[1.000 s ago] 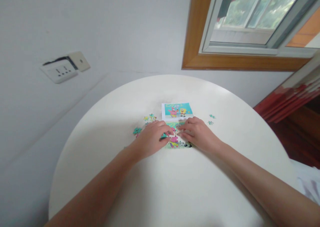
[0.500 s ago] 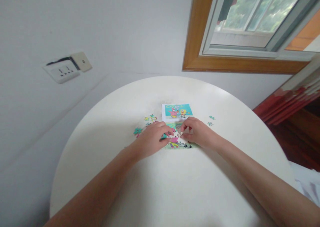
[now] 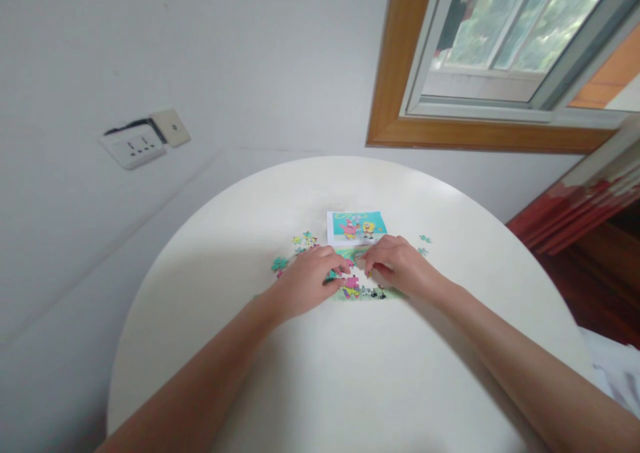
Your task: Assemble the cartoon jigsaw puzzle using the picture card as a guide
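While the left hand (image 3: 311, 276) rests with fingers parted, a flat, multicoloured, part-built jigsaw (image 3: 352, 292) lies at its fingertips — right hand (image 3: 400, 264) bent-fingered, grip undeterminable.

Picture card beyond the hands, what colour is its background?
The picture card has a turquoise background, clearest in the head view.

The table (image 3: 320, 366) has a smooth white top with a curved far edge. A printed picture card (image 3: 357, 226) lies flat at the centre, toward the far side. A partly assembled jigsaw puzzle (image 3: 352, 293) lies directly on the near side of the card; its left and right portions are partly hidden. A cluster of loose pieces (image 3: 280, 264) lies to the left of the puzzle. Small teal pieces (image 3: 425, 238) lie apart, to the right of the card.
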Available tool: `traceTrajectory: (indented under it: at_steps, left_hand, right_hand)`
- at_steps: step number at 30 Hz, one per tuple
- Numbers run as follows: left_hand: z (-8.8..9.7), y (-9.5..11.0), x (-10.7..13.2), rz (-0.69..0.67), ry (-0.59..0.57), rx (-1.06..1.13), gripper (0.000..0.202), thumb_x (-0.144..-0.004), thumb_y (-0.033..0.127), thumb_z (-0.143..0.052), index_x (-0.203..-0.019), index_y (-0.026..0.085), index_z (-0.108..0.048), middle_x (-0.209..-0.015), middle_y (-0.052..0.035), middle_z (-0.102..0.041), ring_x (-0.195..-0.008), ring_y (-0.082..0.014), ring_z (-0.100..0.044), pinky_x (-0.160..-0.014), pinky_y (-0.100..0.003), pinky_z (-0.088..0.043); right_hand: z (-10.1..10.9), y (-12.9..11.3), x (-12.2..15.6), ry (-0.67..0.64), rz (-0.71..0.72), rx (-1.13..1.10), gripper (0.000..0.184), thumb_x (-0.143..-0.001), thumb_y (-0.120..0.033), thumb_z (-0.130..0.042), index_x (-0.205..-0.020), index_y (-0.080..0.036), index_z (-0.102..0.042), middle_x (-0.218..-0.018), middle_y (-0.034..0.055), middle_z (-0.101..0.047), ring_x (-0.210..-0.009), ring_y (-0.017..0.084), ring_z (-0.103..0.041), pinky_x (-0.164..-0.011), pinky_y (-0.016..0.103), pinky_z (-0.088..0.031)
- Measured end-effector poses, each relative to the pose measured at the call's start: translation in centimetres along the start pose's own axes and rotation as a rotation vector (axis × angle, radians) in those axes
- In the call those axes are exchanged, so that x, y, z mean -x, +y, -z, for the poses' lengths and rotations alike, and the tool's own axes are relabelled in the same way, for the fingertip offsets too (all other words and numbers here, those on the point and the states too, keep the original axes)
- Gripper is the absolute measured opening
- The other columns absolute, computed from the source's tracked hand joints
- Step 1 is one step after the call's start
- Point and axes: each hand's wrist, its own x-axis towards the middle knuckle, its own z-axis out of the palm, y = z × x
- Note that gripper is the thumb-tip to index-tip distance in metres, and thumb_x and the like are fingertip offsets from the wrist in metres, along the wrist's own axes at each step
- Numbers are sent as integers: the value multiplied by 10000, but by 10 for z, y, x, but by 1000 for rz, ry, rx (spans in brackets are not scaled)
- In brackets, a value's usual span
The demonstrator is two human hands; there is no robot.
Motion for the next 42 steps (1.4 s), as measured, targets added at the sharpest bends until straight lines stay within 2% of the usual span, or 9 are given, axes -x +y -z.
traceTrajectory:
  at_steps: [3,6,13,16,22,30,38,42]
  left_hand:
    - [0,0,0,9,-9,-9,148,-858,290,-556,-951,217,-644,-982,-46,-636,-980,-202,-563,-898,-344,-426]
    - [1,1,0,23,-23,-20,151,-854,280,-558,-958,214,-646,-981,-53,-630,-976,-208,-563,-894,-349,-427]
    - [0,0,0,20,-20,-22,156,-858,279,-554,-968,212,-641,-984,-49,-621,-979,-205,-556,-889,-338,-423]
    - [0,1,0,23,-20,-23,155,-859,273,-550,-963,205,-642,-970,-50,-625,-963,-203,-559,-887,-334,-418]
    - [0,2,0,14,-5,-15,164,-862,313,-558,-942,203,-650,-950,-47,-641,-952,-200,-567,-903,-332,-406]
    - [1,3,0,16,11,-25,135,-824,227,-591,-948,210,-642,-966,-30,-655,-966,-201,-576,-895,-336,-410]
    - [7,0,-2,123,96,30,138,-802,205,-599,-929,211,-653,-839,-17,-615,-813,-166,-571,-726,-267,-437]
    - [11,-2,-2,138,115,22,138,-800,192,-576,-921,195,-641,-838,-21,-613,-805,-163,-566,-727,-265,-437]
  right_hand:
    - [1,-1,3,40,-28,44,329,-762,9,-478,-895,-196,-698,-958,57,-693,-913,181,-590,-826,318,-430]
    - [3,-4,7,55,-98,83,296,-792,-37,-501,-957,-187,-696,-960,70,-680,-911,194,-577,-830,331,-431]
    - [2,-5,10,-63,-173,206,256,-843,-277,-571,-1064,-242,-693,-961,89,-606,-860,205,-526,-790,340,-409]
    - [-2,0,10,-87,-182,191,263,-847,-324,-572,-1073,-258,-689,-945,84,-587,-851,199,-516,-785,330,-399]
    - [-8,5,10,-48,-261,92,230,-817,-355,-609,-998,-239,-693,-919,70,-589,-890,206,-521,-818,322,-399]
    - [-12,0,6,-27,-344,-18,209,-760,-376,-664,-888,-212,-682,-882,57,-599,-876,200,-524,-806,310,-398]
    - [-12,-4,4,-9,-420,-96,183,-729,-339,-676,-826,-185,-660,-841,46,-624,-784,171,-543,-730,273,-399]
    - [-11,-11,4,-23,-455,-177,116,-724,-286,-652,-791,-197,-623,-746,2,-632,-696,143,-555,-655,241,-394]
